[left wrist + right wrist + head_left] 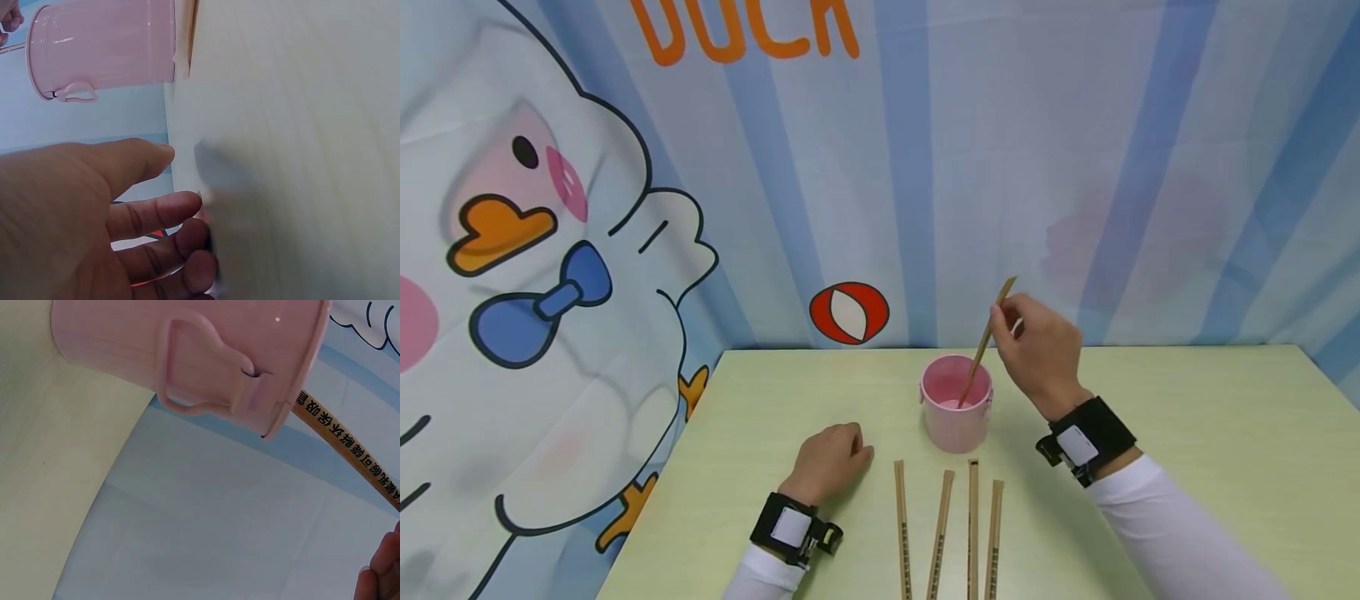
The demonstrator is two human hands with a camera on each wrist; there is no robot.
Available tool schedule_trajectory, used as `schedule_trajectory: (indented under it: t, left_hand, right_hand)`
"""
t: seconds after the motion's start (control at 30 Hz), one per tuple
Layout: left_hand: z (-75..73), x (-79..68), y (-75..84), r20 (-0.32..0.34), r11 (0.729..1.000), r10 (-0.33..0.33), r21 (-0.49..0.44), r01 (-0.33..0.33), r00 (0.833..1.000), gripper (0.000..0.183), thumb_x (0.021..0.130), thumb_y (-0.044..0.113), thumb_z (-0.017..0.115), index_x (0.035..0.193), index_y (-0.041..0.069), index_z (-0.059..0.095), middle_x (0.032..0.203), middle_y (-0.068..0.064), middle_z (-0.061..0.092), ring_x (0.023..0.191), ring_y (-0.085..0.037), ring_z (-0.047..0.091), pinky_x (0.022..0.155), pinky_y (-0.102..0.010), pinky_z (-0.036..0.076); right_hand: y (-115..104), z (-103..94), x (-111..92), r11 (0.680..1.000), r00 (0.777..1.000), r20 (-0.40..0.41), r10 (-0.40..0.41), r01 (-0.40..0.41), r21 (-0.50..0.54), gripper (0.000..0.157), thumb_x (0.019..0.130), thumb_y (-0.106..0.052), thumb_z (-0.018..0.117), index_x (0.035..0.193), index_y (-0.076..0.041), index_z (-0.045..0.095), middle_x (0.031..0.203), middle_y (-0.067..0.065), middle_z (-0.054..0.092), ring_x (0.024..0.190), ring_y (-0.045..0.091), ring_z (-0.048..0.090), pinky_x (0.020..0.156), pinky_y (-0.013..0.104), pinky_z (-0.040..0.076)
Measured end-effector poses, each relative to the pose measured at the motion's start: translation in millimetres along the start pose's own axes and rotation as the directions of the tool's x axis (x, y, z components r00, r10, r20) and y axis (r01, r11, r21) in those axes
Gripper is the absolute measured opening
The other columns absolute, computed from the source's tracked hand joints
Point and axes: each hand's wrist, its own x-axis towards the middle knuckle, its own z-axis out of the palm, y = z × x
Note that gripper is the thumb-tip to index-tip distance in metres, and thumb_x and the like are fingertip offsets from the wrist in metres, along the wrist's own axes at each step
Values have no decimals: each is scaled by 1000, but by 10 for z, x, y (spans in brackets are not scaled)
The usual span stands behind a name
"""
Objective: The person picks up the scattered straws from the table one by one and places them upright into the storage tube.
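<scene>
Brown printed straw [978, 360] slanting, lower end inside pink bucket [957, 429] toward table's [1187, 442] far side, upper part pinched by right hand [1041, 354]; four similar straws [973, 525] lying nearer; left hand [826, 463] at left, loosely curled, empty.

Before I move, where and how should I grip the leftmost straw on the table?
Probably pinch the leftmost straw across its narrow width near the far end, left hand coming from above left: it lies flat, and the next straw sits to its right.
</scene>
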Motion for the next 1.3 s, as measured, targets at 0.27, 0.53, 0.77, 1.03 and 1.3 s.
schedule_trajectory:
  t: [0.27, 0.53, 0.77, 1.03, 1.3]
  left_hand:
    - [15, 10, -9, 5, 1000, -4, 4, 3, 1000, 26, 88, 30, 59, 69, 16, 48, 61, 4, 44, 55, -11, 42, 51, -28, 35]
    - [2, 13, -1, 4, 1000, 9, 1, -10, 1000, 27, 88, 31, 59, 70, 15, 47, 61, 3, 44, 55, -11, 41, 51, -28, 35]
    - [-15, 5, 11, 6, 1000, 6, -7, -6, 1000, 26, 88, 30, 59, 70, 15, 48, 61, 3, 44, 55, -12, 42, 51, -29, 36]
    - [-25, 0, 23, 26, 1000, -14, -15, 14, 1000, 26, 88, 31, 59, 71, 15, 49, 62, 2, 45, 56, -12, 42, 52, -29, 36]
    - [-27, -9, 21, 15, 1000, 6, -5, -6, 1000, 24, 89, 28, 58, 71, 15, 48, 62, 3, 45, 56, -11, 42, 52, -28, 36]
  right_hand:
    - [-9, 84, -117, 999, 998, 51, 43, -43, 3, 23, 90, -29, 57, 83, -8, 65, 67, 3, 62, 53, 15, 54, 44, 32, 38]
    - [37, 150, -203, 990, 987, 97, 131, -134, 32, 24, 90, -30, 56, 83, -9, 66, 66, 3, 63, 52, 15, 53, 46, 34, 38]
    - [88, 193, -266, 979, 971, 138, 196, -201, 25, 27, 91, -33, 55, 83, -10, 66, 68, 2, 63, 52, 15, 53, 46, 35, 39]
    - [124, 217, -301, 976, 964, 158, 213, -218, 16, 28, 91, -35, 54, 85, -10, 66, 68, 3, 64, 51, 15, 53, 47, 36, 40]
    - [123, 195, -295, 974, 957, 188, 223, -227, 4, 32, 92, -39, 52, 86, -11, 66, 68, 2, 63, 53, 16, 54, 47, 36, 40]
